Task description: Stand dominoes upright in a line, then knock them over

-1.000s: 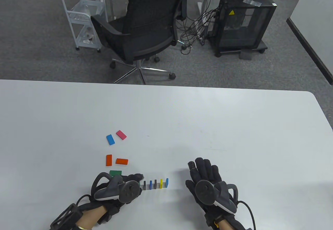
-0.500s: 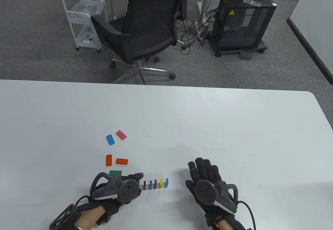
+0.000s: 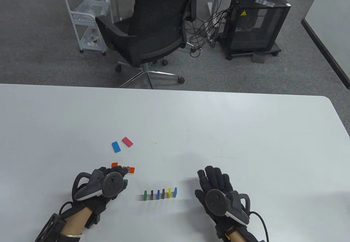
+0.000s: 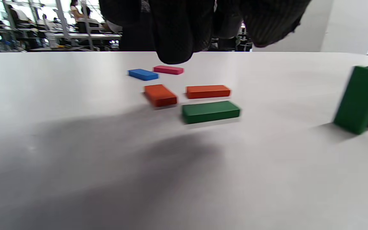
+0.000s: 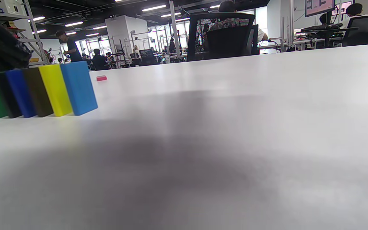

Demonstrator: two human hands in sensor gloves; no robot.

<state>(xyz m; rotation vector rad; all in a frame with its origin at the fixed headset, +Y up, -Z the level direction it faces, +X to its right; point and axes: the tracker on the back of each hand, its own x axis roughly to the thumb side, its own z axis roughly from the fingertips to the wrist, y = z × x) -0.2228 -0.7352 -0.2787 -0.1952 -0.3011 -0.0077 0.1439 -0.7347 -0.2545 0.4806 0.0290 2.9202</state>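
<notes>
Table view showed six dominoes standing upright in a row (image 3: 160,193) near the table's (image 3: 246,132) near edge, between the two hands: green, dark grey, blue, dark grey, yellow and light blue from left to right. The left hand (image 3: 109,180) hovered over the flat orange pair (image 3: 131,170) and flat green domino (image 3: 125,182), fingers relaxed and holding nothing. The right hand (image 3: 216,183) lay flat on the table right of the row, fingers straight. Farther off lay a flat blue domino (image 3: 116,146) and a pink domino (image 3: 127,141).
</notes>
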